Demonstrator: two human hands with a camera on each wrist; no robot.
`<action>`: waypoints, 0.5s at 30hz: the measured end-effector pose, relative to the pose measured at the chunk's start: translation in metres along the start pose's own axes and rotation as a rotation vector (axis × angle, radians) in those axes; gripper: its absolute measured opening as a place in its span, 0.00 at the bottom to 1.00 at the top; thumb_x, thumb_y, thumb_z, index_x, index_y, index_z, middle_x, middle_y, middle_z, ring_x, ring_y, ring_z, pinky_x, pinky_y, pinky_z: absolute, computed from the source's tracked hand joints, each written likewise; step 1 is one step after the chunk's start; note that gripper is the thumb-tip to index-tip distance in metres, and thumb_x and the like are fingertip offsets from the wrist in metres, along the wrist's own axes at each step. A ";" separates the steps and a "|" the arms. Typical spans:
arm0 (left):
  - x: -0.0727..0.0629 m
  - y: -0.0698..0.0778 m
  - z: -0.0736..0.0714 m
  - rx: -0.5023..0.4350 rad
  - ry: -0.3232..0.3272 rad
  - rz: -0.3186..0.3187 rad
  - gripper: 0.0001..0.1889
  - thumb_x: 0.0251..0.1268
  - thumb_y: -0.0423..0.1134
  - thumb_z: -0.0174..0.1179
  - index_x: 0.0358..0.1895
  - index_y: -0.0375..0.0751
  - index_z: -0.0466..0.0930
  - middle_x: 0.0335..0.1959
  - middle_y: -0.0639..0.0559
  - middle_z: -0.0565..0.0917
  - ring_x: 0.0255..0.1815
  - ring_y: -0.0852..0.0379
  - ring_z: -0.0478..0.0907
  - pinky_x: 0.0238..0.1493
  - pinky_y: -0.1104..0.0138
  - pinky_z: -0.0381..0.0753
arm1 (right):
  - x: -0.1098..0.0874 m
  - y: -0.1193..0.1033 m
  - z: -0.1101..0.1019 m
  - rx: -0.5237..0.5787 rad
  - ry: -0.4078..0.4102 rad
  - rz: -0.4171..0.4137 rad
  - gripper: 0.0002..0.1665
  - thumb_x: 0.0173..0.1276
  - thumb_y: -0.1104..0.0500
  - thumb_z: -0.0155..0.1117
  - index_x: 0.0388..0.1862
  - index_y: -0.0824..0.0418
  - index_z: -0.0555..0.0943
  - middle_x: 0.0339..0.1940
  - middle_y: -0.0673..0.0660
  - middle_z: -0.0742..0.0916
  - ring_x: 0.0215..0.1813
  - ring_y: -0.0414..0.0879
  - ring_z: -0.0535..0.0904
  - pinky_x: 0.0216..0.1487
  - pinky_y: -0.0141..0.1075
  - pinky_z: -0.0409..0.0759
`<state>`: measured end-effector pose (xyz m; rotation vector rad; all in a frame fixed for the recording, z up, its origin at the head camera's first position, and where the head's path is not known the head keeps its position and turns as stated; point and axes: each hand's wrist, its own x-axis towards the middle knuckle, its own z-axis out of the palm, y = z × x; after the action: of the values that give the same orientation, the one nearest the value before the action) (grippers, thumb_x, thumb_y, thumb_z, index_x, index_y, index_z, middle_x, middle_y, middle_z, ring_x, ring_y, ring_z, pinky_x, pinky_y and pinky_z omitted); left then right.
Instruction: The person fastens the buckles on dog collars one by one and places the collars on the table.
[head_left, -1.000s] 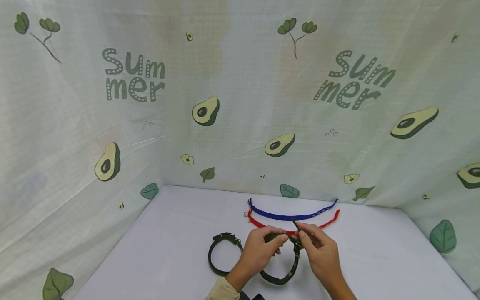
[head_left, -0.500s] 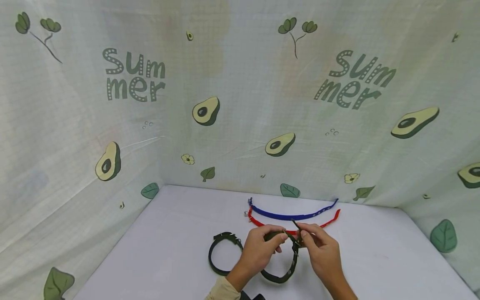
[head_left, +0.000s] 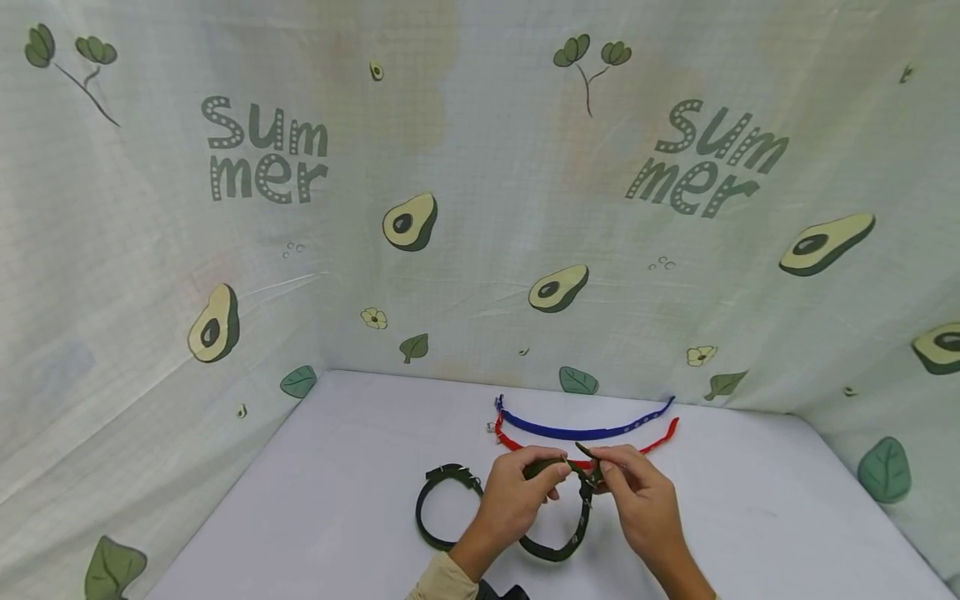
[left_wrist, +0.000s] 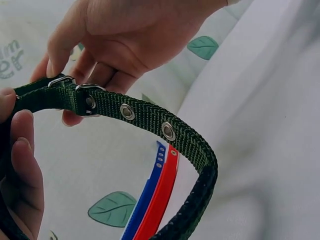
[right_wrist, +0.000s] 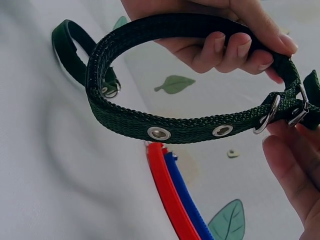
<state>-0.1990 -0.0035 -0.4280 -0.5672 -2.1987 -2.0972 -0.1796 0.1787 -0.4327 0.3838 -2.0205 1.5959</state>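
A dark green dog collar (head_left: 555, 553), bent into a loop, hangs between both hands above the table. My left hand (head_left: 517, 493) grips its padded band on the left. With thumb and fingers, my right hand (head_left: 639, 500) pinches the collar by the metal buckle (right_wrist: 300, 112), where the strap's end sticks up. Silver eyelets (left_wrist: 168, 131) line the strap, and a D-ring (right_wrist: 268, 115) sits beside the buckle. In the left wrist view, the strap passes through the metal loops. Fingers partly hide the buckle.
Another green collar (head_left: 422, 521), fastened in a ring, lies left of the hands. Behind them a blue collar (head_left: 577, 434) and a red collar (head_left: 517, 446) lie stretched out. A black object (head_left: 513, 592) shows at the bottom edge. A printed curtain (head_left: 480, 208) surrounds the white table (head_left: 315, 500).
The strap's end at my right hand now leans more to the left. The held loop has risen slightly. Both hands keep their grip, and the other collars lie still.
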 end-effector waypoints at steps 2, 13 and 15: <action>0.000 0.000 -0.001 0.006 -0.003 0.003 0.11 0.67 0.43 0.67 0.47 0.42 0.87 0.33 0.57 0.86 0.28 0.61 0.82 0.29 0.71 0.79 | -0.001 0.000 0.001 -0.006 0.001 -0.008 0.15 0.73 0.75 0.56 0.46 0.62 0.86 0.40 0.57 0.85 0.34 0.45 0.86 0.35 0.37 0.85; 0.002 0.000 -0.003 0.007 -0.002 0.012 0.12 0.66 0.43 0.68 0.46 0.40 0.88 0.31 0.56 0.86 0.27 0.62 0.81 0.28 0.72 0.78 | 0.001 0.002 0.000 -0.093 -0.036 -0.113 0.19 0.68 0.78 0.58 0.44 0.58 0.87 0.39 0.53 0.85 0.38 0.43 0.82 0.37 0.31 0.83; 0.002 0.000 -0.002 0.007 -0.002 0.010 0.11 0.66 0.43 0.68 0.46 0.41 0.88 0.31 0.57 0.86 0.27 0.62 0.81 0.28 0.72 0.78 | 0.001 0.001 0.000 -0.120 -0.047 -0.126 0.20 0.68 0.78 0.58 0.44 0.56 0.87 0.39 0.51 0.85 0.39 0.42 0.82 0.37 0.30 0.83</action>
<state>-0.2014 -0.0053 -0.4271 -0.5780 -2.1991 -2.0837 -0.1805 0.1794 -0.4330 0.4967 -2.0721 1.3947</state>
